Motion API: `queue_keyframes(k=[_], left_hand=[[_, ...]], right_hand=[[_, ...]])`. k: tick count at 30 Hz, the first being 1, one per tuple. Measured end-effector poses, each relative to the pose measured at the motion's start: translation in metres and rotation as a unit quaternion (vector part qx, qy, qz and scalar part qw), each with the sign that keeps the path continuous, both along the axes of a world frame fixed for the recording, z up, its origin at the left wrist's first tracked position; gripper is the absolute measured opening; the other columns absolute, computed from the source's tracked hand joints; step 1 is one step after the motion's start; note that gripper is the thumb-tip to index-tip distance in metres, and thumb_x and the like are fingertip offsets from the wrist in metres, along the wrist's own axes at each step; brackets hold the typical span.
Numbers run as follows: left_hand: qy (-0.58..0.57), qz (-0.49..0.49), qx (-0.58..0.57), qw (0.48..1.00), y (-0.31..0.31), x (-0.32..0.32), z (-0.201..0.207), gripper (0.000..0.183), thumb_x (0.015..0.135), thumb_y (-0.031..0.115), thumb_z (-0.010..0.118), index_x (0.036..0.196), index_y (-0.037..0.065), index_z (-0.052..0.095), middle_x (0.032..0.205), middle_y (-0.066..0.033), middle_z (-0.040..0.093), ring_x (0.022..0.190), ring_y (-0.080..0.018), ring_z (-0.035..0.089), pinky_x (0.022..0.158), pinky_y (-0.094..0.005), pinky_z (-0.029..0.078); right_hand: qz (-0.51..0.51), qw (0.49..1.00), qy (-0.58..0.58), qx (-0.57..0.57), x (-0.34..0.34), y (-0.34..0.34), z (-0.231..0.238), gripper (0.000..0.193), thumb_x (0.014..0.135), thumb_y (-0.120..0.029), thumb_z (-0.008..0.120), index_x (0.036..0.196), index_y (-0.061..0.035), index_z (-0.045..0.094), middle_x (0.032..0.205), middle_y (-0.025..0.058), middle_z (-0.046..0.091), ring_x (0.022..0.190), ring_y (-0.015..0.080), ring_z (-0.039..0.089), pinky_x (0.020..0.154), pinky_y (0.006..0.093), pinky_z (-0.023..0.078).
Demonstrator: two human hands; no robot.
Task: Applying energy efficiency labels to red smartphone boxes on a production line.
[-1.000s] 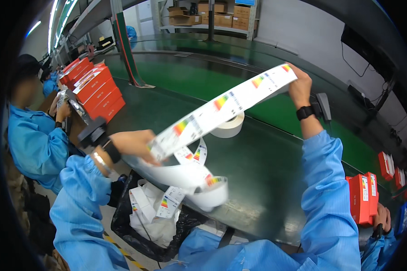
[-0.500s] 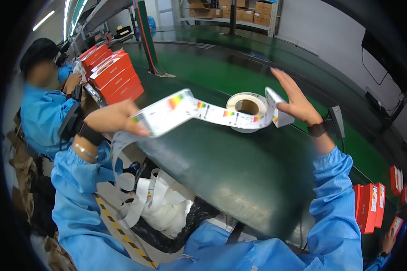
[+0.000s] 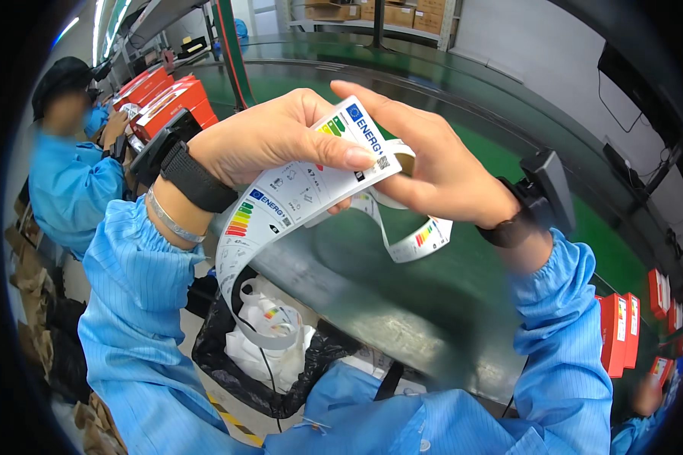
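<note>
**Label strip held up between both hands**

The label strip, white with coloured rating bars printed along it, is held in front of the camera, above the dark green belt. It is gripped at its upper end by the left hand, whose thumb is pressed flat across the printed face while the fingers are curled behind it. The same end is pinched from the other side by the right hand, with the forefinger laid along the top edge. The two hands are brought close together, almost touching at the strip. Below the left hand the strip is seen hanging down in a long curve towards a black bin lined with crumpled white backing paper. A second loop of the strip is seen curling out beneath the right hand. A black wristband is worn on each wrist, and blue sleeves cover both forearms. Well to the left of the left hand, a co-worker in blue is seated beside stacked red boxes. More red boxes are stood beyond the right forearm.
</note>
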State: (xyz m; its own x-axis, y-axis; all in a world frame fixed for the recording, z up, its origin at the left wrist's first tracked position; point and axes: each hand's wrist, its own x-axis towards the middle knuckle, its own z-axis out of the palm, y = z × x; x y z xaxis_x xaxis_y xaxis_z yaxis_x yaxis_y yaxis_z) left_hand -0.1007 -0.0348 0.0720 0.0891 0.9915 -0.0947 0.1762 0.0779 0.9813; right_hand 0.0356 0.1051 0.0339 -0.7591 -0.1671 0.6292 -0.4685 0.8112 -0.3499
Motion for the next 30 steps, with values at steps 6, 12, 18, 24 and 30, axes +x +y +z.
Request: queue_keyframes(k=[6,12,18,24,30], left_hand=[[0.031,-0.025,0.028,0.999,-0.003,0.001,-0.027,0.026,0.071,0.012,0.071,0.089,-0.003,0.061,0.081,-0.0136,0.065,0.068,-0.0198,0.065,0.066,-0.0309,0.053],[0.068,-0.117,-0.136,0.981,-0.084,-0.031,-0.146,0.024,0.074,0.012,0.069,0.095,0.001,0.065,0.086,-0.0032,0.066,0.078,-0.0101,0.058,0.074,-0.0246,0.045],[0.285,0.126,-0.365,0.877,-0.212,-0.094,-0.225,0.03,0.067,0.018,0.072,0.092,0.001,0.066,0.08,-0.0091,0.066,0.071,-0.0112,0.059,0.065,-0.0258,0.047],[0.251,0.102,-0.29,0.918,-0.201,-0.078,-0.193,0.026,0.066,0.021,0.076,0.08,0.0,0.067,0.075,-0.0095,0.066,0.066,-0.0113,0.059,0.063,-0.0247,0.046],[-0.076,0.079,0.024,0.994,-0.124,-0.045,-0.114,0.031,0.072,0.02,0.071,0.089,-0.005,0.065,0.093,-0.0141,0.065,0.079,-0.0148,0.06,0.071,-0.0257,0.047]], right_hand=[[-0.111,0.957,0.266,-0.025,-0.022,0.074,0.012,0.027,0.072,-0.003,0.06,0.099,-0.0074,0.064,0.087,0.0118,0.065,0.077,0.0241,0.064,0.067,0.0289,0.049],[-0.499,0.834,0.236,-0.015,0.049,0.235,0.036,0.028,0.079,-0.013,0.046,0.099,-0.0105,0.065,0.09,0.0126,0.066,0.082,0.025,0.063,0.07,0.0311,0.047],[-0.598,0.779,0.165,-0.089,0.098,0.294,-0.006,0.029,0.078,-0.02,0.048,0.099,-0.0096,0.066,0.096,0.0144,0.064,0.091,0.0284,0.061,0.078,0.0323,0.044],[-0.595,0.795,0.047,-0.11,0.044,0.276,-0.001,0.03,0.08,-0.019,0.043,0.1,-0.0123,0.065,0.088,0.0163,0.064,0.086,0.0304,0.061,0.073,0.0348,0.046],[-0.335,0.925,-0.111,0.141,-0.022,0.179,-0.012,0.056,0.07,0.0,0.049,0.126,-0.0061,0.043,0.123,0.0192,0.048,0.116,0.0278,0.044,0.095,0.0304,0.036]])
